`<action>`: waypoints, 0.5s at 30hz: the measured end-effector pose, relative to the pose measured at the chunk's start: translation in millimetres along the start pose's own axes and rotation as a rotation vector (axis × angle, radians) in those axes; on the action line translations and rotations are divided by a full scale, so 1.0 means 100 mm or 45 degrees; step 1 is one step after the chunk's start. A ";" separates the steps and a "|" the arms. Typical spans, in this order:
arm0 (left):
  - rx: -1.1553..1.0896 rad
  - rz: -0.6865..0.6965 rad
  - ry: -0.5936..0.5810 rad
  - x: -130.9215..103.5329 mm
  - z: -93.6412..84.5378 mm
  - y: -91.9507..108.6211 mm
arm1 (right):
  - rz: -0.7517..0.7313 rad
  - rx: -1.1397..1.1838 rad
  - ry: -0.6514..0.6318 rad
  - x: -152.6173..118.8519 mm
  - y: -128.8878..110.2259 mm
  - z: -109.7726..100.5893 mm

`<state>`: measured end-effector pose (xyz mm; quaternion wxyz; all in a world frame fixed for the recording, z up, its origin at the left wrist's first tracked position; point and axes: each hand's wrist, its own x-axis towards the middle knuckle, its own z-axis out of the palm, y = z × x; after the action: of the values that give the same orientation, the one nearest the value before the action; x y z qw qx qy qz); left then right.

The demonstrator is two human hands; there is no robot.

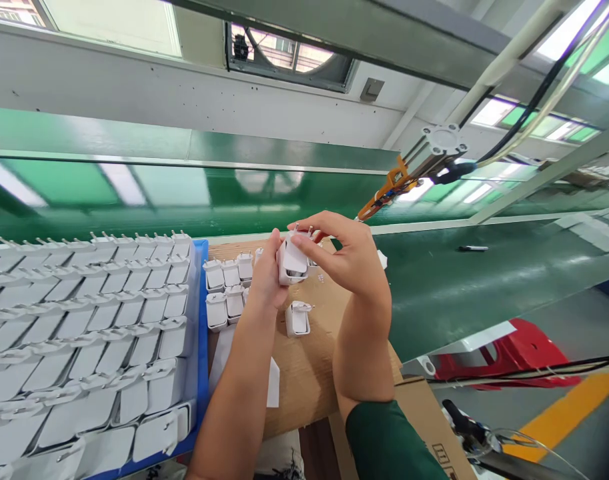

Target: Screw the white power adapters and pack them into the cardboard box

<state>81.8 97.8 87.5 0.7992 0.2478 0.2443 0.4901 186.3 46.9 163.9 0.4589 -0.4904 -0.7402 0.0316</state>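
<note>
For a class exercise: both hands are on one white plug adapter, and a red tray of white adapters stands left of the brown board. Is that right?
The tray is blue, not red, as the head view shows. The rest is right: the left hand and right hand are on one white plug adapter.

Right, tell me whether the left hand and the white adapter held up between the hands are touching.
Touching. The head view shows it: the left hand lies against the side of the white adapter, with no gap between them.
</note>
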 end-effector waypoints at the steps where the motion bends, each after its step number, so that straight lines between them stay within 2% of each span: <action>1: -0.024 -0.008 0.020 0.01 0.00 0.00 | -0.028 0.003 -0.079 0.00 0.01 -0.02; 4: -0.083 -0.045 0.067 0.02 0.00 0.01 | -0.022 -0.002 -0.394 -0.01 0.05 -0.05; 6: -0.086 -0.028 0.080 0.04 0.00 0.01 | 0.067 -0.022 -0.520 -0.03 0.09 -0.05; 9: -0.017 0.079 0.131 0.05 0.00 0.01 | 0.156 -0.017 -0.520 -0.05 0.16 -0.06; 13: 0.025 0.543 0.436 0.01 -0.01 0.07 | 0.236 -0.009 -0.442 -0.05 0.32 -0.10; 15: -0.029 0.688 0.502 -0.03 -0.02 0.11 | 0.330 -0.086 -0.438 -0.03 0.42 -0.07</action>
<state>72.3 100.1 93.8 0.5803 0.1950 0.3141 0.7257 220.7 63.7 145.6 0.3014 -0.5840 -0.7389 0.1488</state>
